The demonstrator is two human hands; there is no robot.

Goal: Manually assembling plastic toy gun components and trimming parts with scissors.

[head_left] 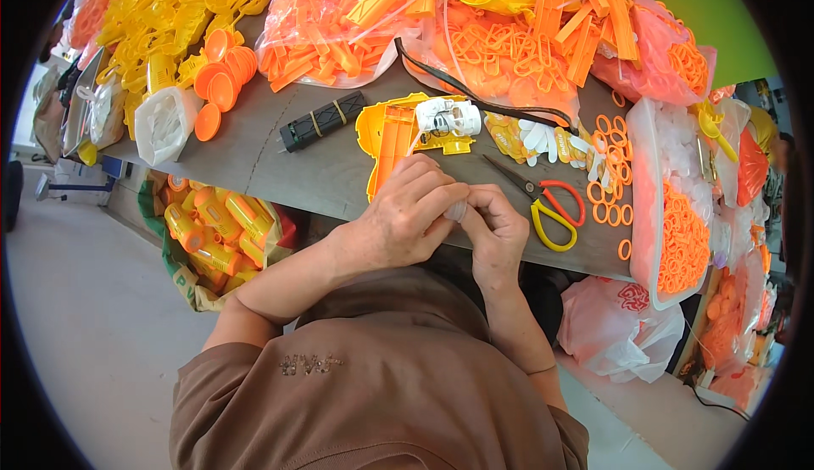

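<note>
At the table's near edge, my left hand (407,216) and my right hand (498,228) meet with fingers pinched together. Between their fingertips is a small translucent whitish piece (456,211), mostly covered, so its kind is unclear. Just beyond my left hand lies a yellow plastic shell (370,131) with a long orange plastic part (392,141) in it. A white printed cylinder-like part (449,117) rests on the shell. Right of my hands lie scissors (553,213) with one red and one yellow handle, their blades spread.
A black ribbed bar (322,121) with bands lies at left. Orange rings (612,207) are scattered right, beside a clear tub (646,216). Bags of orange parts (331,29) and yellow parts (170,21) crowd the back. A sack of yellow cylinders (216,224) stands below left.
</note>
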